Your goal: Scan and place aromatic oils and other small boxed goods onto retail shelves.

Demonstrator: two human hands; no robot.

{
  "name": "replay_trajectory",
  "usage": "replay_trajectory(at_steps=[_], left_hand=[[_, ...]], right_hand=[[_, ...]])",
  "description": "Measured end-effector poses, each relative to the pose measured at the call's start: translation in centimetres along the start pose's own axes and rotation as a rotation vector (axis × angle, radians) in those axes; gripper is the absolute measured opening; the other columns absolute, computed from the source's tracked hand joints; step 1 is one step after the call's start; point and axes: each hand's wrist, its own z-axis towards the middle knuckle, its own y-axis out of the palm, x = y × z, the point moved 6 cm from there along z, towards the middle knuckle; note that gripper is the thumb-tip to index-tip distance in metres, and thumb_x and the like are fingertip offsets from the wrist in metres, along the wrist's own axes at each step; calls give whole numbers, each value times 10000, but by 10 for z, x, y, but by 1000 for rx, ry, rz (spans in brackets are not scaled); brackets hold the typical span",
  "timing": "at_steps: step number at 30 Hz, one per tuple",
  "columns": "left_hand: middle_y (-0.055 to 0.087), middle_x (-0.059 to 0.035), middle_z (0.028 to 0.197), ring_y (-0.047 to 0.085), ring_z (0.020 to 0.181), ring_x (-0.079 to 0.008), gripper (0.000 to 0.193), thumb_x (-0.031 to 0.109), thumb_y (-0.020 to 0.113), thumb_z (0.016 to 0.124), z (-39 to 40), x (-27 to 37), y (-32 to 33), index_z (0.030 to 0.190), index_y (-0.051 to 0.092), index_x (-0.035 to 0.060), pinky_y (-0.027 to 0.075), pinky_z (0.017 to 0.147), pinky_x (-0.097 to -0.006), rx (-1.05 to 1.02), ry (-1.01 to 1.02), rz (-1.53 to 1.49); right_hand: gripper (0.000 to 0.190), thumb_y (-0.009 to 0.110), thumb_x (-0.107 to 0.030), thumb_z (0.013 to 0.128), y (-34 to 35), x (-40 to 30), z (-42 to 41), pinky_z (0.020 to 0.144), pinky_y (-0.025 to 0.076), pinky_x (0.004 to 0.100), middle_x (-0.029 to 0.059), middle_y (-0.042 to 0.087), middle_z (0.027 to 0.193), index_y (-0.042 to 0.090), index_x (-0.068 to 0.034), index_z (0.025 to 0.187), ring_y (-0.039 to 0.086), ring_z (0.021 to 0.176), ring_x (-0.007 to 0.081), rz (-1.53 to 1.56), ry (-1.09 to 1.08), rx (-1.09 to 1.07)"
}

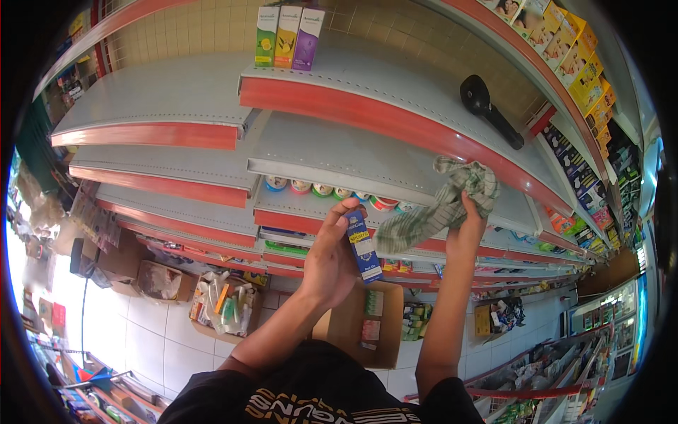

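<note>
My left hand (331, 259) grips a small blue carton (364, 249) with a yellow band and printed writing, held upright before the shelves. In my right hand (469, 222) is a crumpled green-and-white checked cloth (437, 209), its loose end hanging left towards the carton. The cloth lies in front of the red edge of the shelf (371, 114). On that shelf stand three slim cartons (289, 38), green, orange and purple, side by side. A black handheld barcode scanner (490, 111) rests farther right on the same shelf.
Round colourful tubs (323, 190) line a lower shelf. Below me on the tiled floor stand an open cardboard box (389, 323) with small packs and a carton of tubes (225, 305). Yellow boxes (580, 69) fill the upper right shelf. A low rack (535, 379) stands behind at right.
</note>
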Motion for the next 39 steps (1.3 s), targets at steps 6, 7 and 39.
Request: replay_trajectory(at_steps=[6,7,39], left_hand=[[489,-36,1177,504,1094,-163,328,210,521,959,9,18,-12,1266,434,135,468,917,-401,-68,86,-35],[489,-36,1177,504,1094,-163,328,210,521,959,10,15,-9,1266,434,135,468,917,-401,-77,75,-36],[420,-59,1057,482,1076,-180,372,-154,735,693,-29,-8,14,858,462,38,458,923,-323,39,923,757]], right_hand=[[477,683,-4,799,21,19,30,956,439,343,53,541,1181,454,-68,1213,512,1124,180,-125,-277,95],[478,692,-11,801,15,23,41,961,435,339,52,535,1187,453,-66,1212,504,1133,176,-232,-412,109],[515,614,-288,744,76,-109,148,897,470,450,125,670,1064,535,-225,1249,618,1031,343,-1693,-654,-306]])
